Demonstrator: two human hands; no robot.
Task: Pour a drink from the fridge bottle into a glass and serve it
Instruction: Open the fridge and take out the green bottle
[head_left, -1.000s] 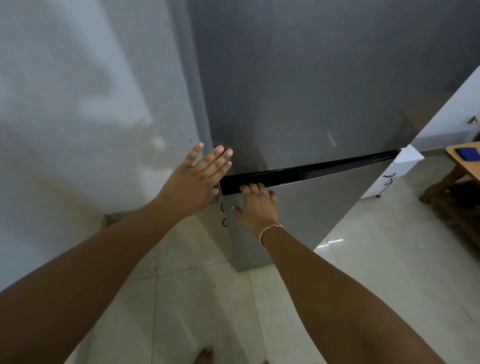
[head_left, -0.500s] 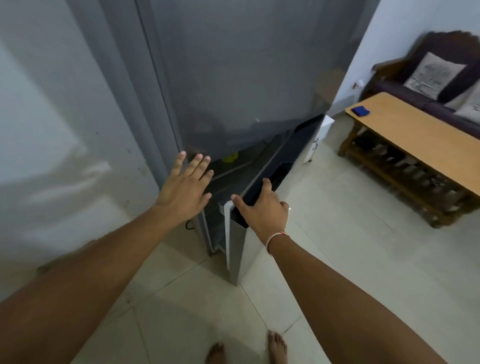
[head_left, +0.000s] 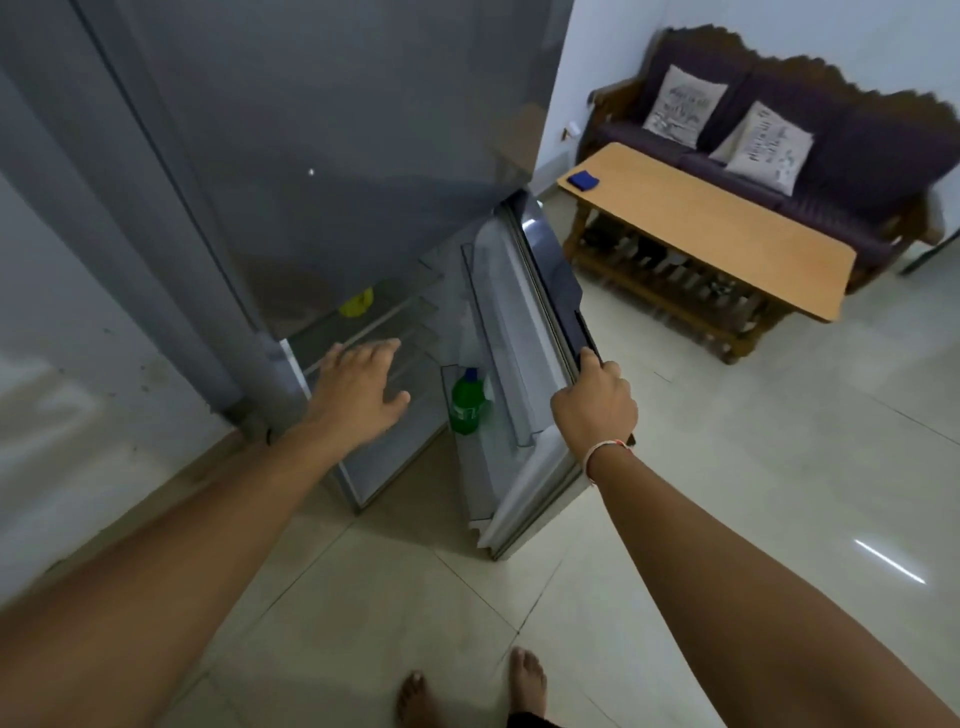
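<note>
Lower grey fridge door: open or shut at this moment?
Open. The lower grey fridge door is swung wide, right hand gripping its edge, exposing shelves and a green plastic bottle upright in its rack.

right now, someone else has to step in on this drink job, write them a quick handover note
Right hand: shut on the top edge of the lower fridge door, holding it wide open.
Left hand: open, empty, fingers spread in front of the fridge shelves.
Green bottle: upright in the door's lower rack, blue cap on, untouched.
Done: door opened.
Left: take the bottle out, find a glass (none in view), pour, serve, perhaps at the wooden table.
</note>
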